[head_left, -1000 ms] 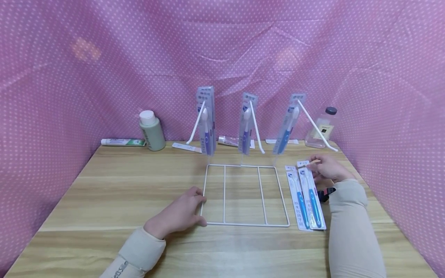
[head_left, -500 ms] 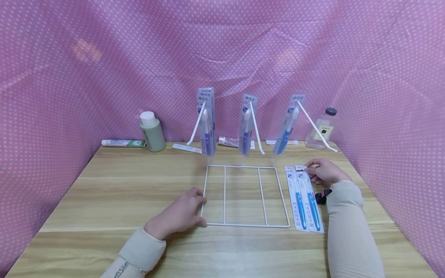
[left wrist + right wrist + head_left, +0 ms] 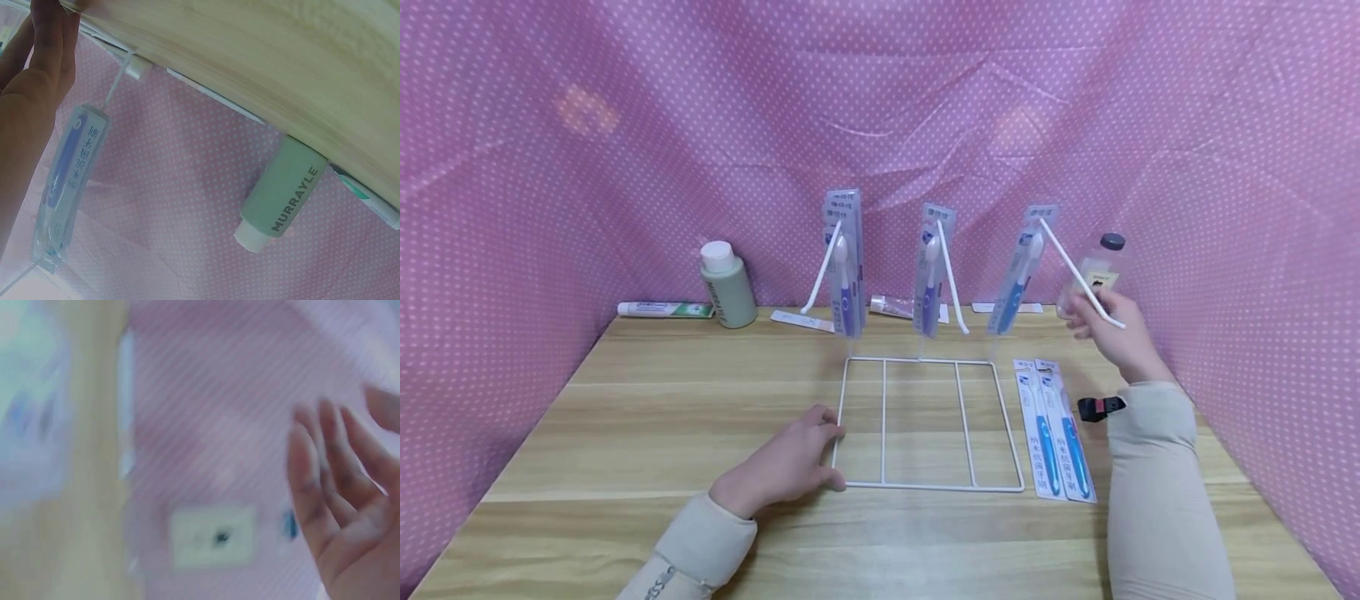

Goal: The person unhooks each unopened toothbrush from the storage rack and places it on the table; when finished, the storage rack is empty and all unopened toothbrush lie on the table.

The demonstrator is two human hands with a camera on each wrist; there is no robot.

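A white wire display rack (image 3: 929,486) stands on the table. Its left base wire lies under the fingers and thumb of my left hand (image 3: 778,467), which rests there, fingers extended in the left wrist view. Three hooks carry packaged toothbrushes: several on the left hook (image 3: 822,267), a purple one at the middle hook (image 3: 953,279) and a blue one at the right hook (image 3: 1078,271). My right hand (image 3: 1116,333) is raised behind the right hook's tip, holding nothing, its fingers loosely bent. Two blue packaged toothbrushes (image 3: 1047,450) (image 3: 1077,454) lie side by side right of the base.
Along the back stand a green bottle (image 3: 730,292) with a white cap and a clear bottle (image 3: 1097,271) with a black cap, partly behind my right hand. Toothpaste tubes (image 3: 666,309) (image 3: 891,306) and flat white boxes (image 3: 801,318) lie there too. Pink dotted cloth (image 3: 880,108) surrounds the table.
My right hand straightened the right toothbrush pack beside the other one, let go of it and rose up and back toward the right hook. My left hand has stayed put.
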